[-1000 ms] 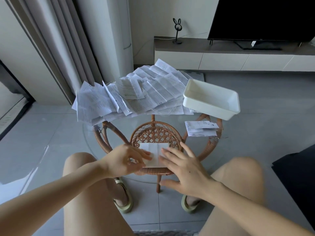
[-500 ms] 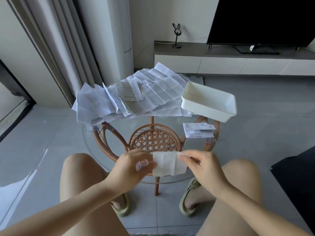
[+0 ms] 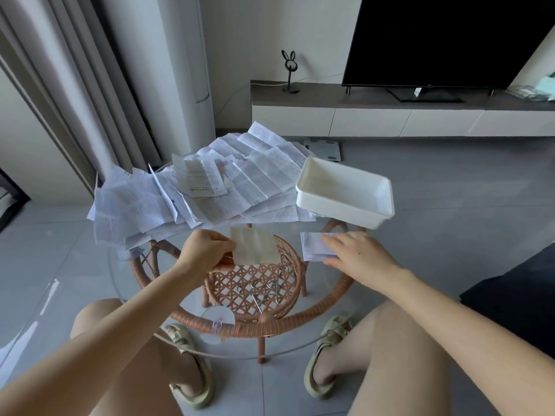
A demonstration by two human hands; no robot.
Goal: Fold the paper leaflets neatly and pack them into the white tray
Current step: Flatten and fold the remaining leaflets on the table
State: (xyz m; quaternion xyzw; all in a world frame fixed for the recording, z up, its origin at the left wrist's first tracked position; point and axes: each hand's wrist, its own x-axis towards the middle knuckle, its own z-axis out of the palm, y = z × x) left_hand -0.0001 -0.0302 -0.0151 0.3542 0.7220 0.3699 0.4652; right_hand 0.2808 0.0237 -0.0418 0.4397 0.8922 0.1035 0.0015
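Head view, seated at a glass-topped rattan table [image 3: 300, 321]. Clock positions are read on the round top, with 6 nearest the person.

- Left hand [image 3: 207, 250]: above the centre of the top, closed in a narrow pinch. Thumb and fingers grip the left edge of one folded leaflet [image 3: 253, 246].
- The leaflet sticks out from the pinch toward 3 o'clock, held flat-on to the camera and raised off the glass. All of the sheet lies to the right of the grip, with its blank side facing up. Only the held edge is covered by the fingers.
- Right hand [image 3: 357, 253]: at about 3 o'clock on the top, palm down, fingers straight and slightly spread, holding nothing. The fingertips lie over the right part of a small stack of folded leaflets [image 3: 310, 246]. Whether they press on it, cannot tell.
- The held leaflet and the stack are near each other but apart.
- White tray [image 3: 336, 210]: at 2 o'clock, just beyond the stack, overhanging the table rim. No paper can be seen inside it.
- Loose pile of unfolded leaflets [image 3: 210, 187]: spread from 9 to 1 o'clock. Its right edge reaches under the tray's near-left corner.
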